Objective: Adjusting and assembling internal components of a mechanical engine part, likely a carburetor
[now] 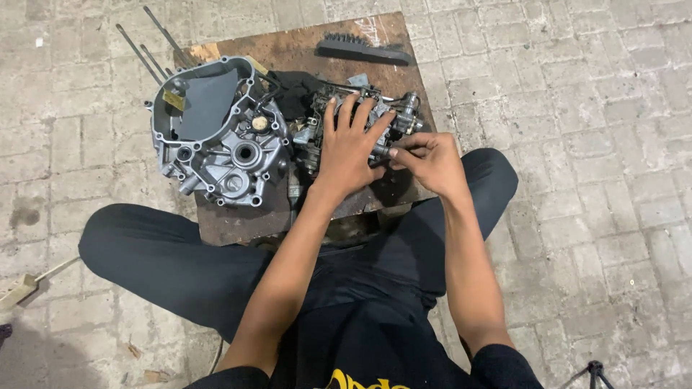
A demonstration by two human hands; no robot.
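1. Head view looks down on a person sitting cross-legged on a brick-paved floor (pixel 577 108), with a low, worn wooden surface (pixel 288 47) in front of the knees.
2. One small engine part (pixel 382 115), a cluster of grey metal fittings, sits on the right half of the surface.
3. One left hand (pixel 349 148) lies flat over this part, fingers spread, pressing down rather than closing round it.
4. One right hand (pixel 432 162) is at the part's right edge, its grip pinched shut on a thin dark tool (pixel 382 161); the tip meets the part just under the left palm, and what kind of tool it is I cannot tell.
5. One large silver engine case half (pixel 216 133) lies on the left of the surface, open side up, just beside the small part. Its hollow holds a dark grey sheet (pixel 209 104), and a round cap (pixel 259 123) sits on its face.
6. Three thin metal rods (pixel 144 54) stick out past its top left corner.
7. One black finned piece (pixel 364 50) lies at the far edge, well apart from both hands.
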